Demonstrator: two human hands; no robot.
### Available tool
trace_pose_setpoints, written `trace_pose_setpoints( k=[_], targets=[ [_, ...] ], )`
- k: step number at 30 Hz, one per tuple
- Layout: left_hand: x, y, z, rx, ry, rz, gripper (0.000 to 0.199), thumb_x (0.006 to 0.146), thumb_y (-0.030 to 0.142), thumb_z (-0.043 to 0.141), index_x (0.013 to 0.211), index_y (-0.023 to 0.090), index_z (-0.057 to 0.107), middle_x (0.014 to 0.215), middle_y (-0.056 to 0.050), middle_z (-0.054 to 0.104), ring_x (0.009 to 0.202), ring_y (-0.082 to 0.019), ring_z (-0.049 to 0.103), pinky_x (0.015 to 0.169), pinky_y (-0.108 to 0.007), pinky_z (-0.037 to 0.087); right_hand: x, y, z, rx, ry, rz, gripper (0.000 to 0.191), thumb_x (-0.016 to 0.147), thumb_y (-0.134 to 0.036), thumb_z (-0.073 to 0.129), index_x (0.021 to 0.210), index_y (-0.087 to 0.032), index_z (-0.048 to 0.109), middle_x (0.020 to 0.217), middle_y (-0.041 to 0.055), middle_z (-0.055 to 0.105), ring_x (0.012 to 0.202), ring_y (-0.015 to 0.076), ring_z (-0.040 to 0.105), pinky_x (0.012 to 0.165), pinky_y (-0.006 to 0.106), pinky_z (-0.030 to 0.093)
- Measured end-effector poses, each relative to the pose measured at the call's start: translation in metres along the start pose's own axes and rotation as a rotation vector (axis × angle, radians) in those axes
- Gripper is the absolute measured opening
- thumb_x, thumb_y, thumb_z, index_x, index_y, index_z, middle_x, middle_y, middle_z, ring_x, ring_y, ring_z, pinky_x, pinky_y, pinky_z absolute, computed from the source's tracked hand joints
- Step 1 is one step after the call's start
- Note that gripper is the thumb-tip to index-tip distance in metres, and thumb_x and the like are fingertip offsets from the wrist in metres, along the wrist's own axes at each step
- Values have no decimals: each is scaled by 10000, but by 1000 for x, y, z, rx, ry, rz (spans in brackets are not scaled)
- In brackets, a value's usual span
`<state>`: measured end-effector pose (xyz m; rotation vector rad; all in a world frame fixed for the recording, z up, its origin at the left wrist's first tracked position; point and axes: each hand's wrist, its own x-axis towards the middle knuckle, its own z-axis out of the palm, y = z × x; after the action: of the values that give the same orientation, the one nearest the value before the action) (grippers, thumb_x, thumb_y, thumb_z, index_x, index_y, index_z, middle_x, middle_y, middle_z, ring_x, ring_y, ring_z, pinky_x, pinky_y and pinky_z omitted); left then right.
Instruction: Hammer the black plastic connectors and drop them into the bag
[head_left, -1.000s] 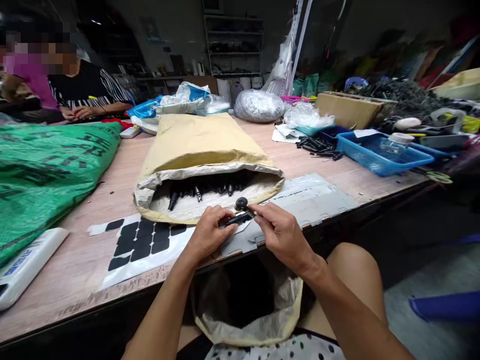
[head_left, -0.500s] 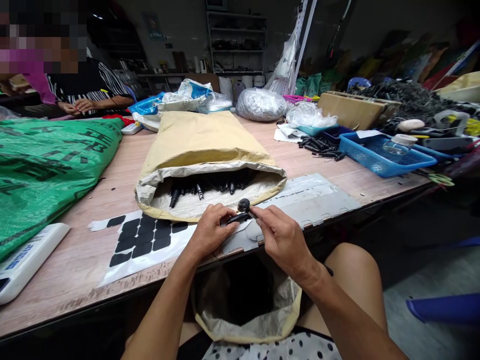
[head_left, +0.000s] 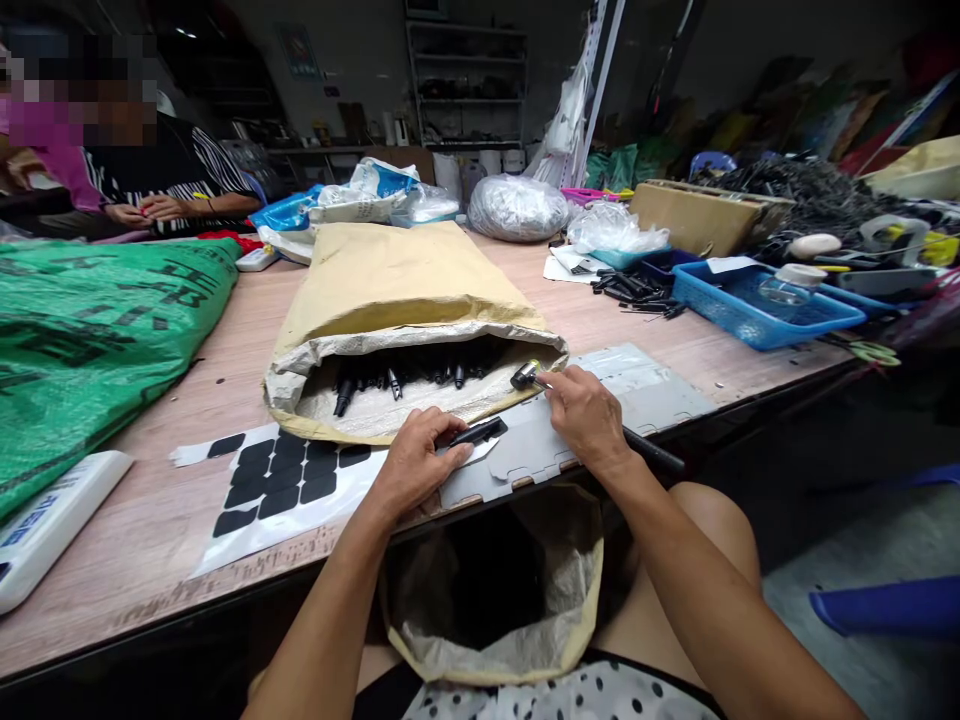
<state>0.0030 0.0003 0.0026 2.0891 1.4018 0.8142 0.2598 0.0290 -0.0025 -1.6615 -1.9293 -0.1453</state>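
My left hand (head_left: pixel 421 458) pinches a short black tubular part (head_left: pixel 480 432) over the grey board (head_left: pixel 645 385) at the table's front edge. To its right, my right hand (head_left: pixel 589 415) is closed on a small hammer with a dark round head (head_left: pixel 526 375); its black handle sticks out behind the wrist. Just beyond both hands lies a tan paper sack (head_left: pixel 420 270), its mouth facing me, with several black parts (head_left: pixel 395 383) inside. A second open sack (head_left: pixel 495 660) sits on my lap below the table edge, its inside dark.
A white sheet with black squares (head_left: pixel 281 478) lies left of my left hand. Farther left are a green sack (head_left: pixel 105 330) and a white device (head_left: pixel 64 520). A blue basket (head_left: pixel 765 305) and black parts (head_left: pixel 637 292) lie at right. A person (head_left: pixel 169 180) sits across the table.
My right hand has moved right with the hammer, whose head is now apart from the black part. More of the part shows in my left hand. The camera view has shifted slightly.
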Motion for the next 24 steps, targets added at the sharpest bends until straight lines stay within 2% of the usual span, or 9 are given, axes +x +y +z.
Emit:
trace_pose_setpoints(
  k=[5,13,16,18,19,21,24],
  targets=[
    [-1,0,-1,-8,-25,-12,189,868,347,649,991,226,727,893,-33,645,959,-250,531,854,-382,417,0,7,11,-97,-5,7,307,945,-178,559,1186,-264,731,1010,66,683,984,231,576,818,314,402],
    [1,-4,0,23,-34,-3,219,894,365,627,1031,233,735,918,-45,649,976,-260,528,878,-396,418,-2,5,10,-105,-9,9,322,955,-190,540,1215,-272,711,1015,64,671,962,236,556,793,329,374],
    [-2,5,-3,40,-27,10,219,912,369,603,1027,237,734,946,-57,658,995,-272,536,908,-418,424,-2,5,9,-99,-15,13,328,952,-183,539,1219,-269,709,1023,72,669,963,239,553,801,330,378],
    [-12,20,-6,9,-29,41,224,943,374,573,1047,244,723,1007,-65,668,1026,-274,550,938,-424,430,-3,5,9,-97,-16,14,329,957,-185,529,1221,-268,708,1026,76,669,965,240,551,802,329,379],
    [-20,30,-7,-32,-57,58,227,963,377,556,1070,254,714,1036,-64,673,1030,-267,563,939,-413,440,-3,5,9,-100,-14,11,327,961,-189,525,1220,-269,707,1027,76,668,968,241,550,802,330,378],
    [-40,49,-3,-148,-196,75,227,994,381,526,1117,291,695,1059,-49,685,1002,-242,603,906,-375,470,-3,5,10,-109,-8,4,319,966,-201,520,1216,-270,705,1030,76,665,973,243,548,799,332,376],
    [-70,61,22,-228,-471,52,188,984,385,545,1102,360,690,1015,-35,708,921,-232,654,807,-362,493,-3,6,12,-123,-6,2,312,968,-214,521,1214,-270,703,1026,77,659,967,246,543,790,336,372]
  ],
)
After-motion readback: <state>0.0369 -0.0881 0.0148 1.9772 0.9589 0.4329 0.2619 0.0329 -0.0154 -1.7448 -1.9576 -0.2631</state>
